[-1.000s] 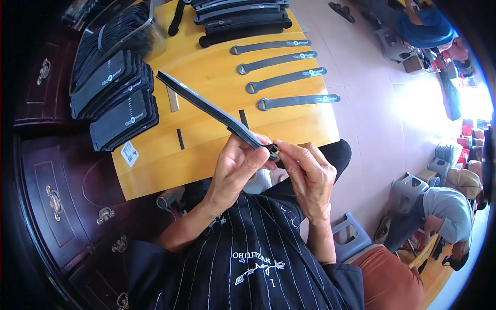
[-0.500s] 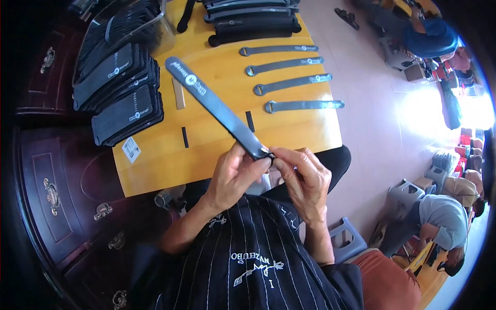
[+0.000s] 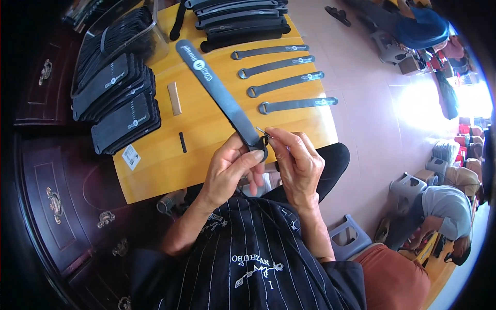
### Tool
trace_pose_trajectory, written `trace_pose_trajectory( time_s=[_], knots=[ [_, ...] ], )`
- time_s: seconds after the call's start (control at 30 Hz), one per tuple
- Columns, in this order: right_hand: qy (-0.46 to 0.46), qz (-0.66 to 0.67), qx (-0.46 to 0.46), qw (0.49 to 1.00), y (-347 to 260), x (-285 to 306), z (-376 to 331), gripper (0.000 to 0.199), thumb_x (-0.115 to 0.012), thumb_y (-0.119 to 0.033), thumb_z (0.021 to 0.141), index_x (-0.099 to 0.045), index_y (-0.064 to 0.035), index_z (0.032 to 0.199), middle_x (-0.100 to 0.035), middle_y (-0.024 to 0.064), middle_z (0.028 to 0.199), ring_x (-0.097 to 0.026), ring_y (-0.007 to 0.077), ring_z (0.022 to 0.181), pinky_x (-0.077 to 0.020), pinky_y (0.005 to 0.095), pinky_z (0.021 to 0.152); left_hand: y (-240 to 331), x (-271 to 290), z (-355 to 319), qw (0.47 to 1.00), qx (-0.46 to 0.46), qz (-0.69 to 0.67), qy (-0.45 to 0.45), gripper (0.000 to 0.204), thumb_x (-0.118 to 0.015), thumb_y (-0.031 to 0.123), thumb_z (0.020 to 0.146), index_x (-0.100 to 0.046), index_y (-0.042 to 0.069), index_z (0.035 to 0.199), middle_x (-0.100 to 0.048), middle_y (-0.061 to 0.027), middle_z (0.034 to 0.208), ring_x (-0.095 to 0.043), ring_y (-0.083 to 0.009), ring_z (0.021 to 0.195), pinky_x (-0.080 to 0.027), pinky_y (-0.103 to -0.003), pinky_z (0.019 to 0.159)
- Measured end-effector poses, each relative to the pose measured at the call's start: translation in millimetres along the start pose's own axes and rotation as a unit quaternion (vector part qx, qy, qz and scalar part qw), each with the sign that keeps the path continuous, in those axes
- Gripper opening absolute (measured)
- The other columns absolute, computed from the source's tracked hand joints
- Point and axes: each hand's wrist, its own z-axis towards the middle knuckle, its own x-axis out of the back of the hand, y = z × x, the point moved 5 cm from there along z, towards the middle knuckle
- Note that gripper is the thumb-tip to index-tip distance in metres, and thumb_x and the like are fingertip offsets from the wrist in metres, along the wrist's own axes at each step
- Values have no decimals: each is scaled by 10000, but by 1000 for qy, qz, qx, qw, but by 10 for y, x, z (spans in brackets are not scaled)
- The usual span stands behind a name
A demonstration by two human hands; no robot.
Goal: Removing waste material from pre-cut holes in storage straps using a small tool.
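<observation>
My left hand [image 3: 225,178] grips the lower end of a long dark grey strap [image 3: 222,98], with the thumb on top. The strap slants up and left above the table, its rounded tip far from me. Beside that lower end, the fingertips of my right hand [image 3: 302,163] pinch a thin, shiny metal-looking piece [image 3: 262,131] against a small black loop at the strap's end. Its exact shape is mostly covered by the fingers. Several similar straps [image 3: 276,70] with ring ends lie in a row on the table [image 3: 206,139] to the right.
Stacks of flat dark straps [image 3: 126,124] sit at the left, near a clear plastic bin [image 3: 155,26] filled with more. Black straps [image 3: 243,26] are piled at the back. A tan strip [image 3: 175,98] and a short black strip [image 3: 182,142] lie mid-table. Other people sit far right.
The strap has swung slightly more upright. My right fingers have risen a little at its lower end, and the shiny thin piece now shows between them. My left hand keeps its hold.
</observation>
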Motion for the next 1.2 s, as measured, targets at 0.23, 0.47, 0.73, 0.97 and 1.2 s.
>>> trace_pose_trajectory(
  time_s=[0.23,0.47,0.73,0.97,1.2],
  knots=[
    [111,-99,-4,989,293,173,329,154,-666,-53,839,-678,-87,988,-650,57,805,-630,176,662,-488,288,569,-208,-244,-287,978,182,-25,-101,193,-471,186,967,-483,10,1045,-587,-84,647,-590,-149,463,-481,-228,361],
    [71,-48,20,996,5,559,437,183,-679,-19,828,-680,-53,1008,-653,54,804,-609,123,653,-462,242,553,-115,-291,-258,995,41,-52,-78,220,-412,149,950,-460,1,1106,-608,-144,909,-639,-185,718,-541,-306,629],
    [-57,-70,166,982,-491,476,51,344,-736,-36,679,-707,-94,1016,-579,28,720,-591,139,568,-489,281,502,-180,49,-42,988,-5,-155,16,281,-493,341,975,-526,63,944,-472,-20,703,-429,-85,461,-318,-210,394],
    [-173,55,102,978,-377,411,-45,621,-853,-233,625,-621,-68,1178,-671,76,807,-654,165,633,-533,260,572,-156,234,-48,992,-16,-117,38,367,-476,417,965,-471,66,859,-446,-9,640,-371,-47,414,-245,-176,346],
    [-113,-14,50,992,-170,132,155,538,-763,-107,694,-606,-110,1208,-571,48,697,-583,142,562,-473,263,507,-113,-26,-196,994,76,-65,33,450,-466,490,957,-521,44,948,-506,-49,679,-386,-63,383,-284,-183,326]
  ],
)
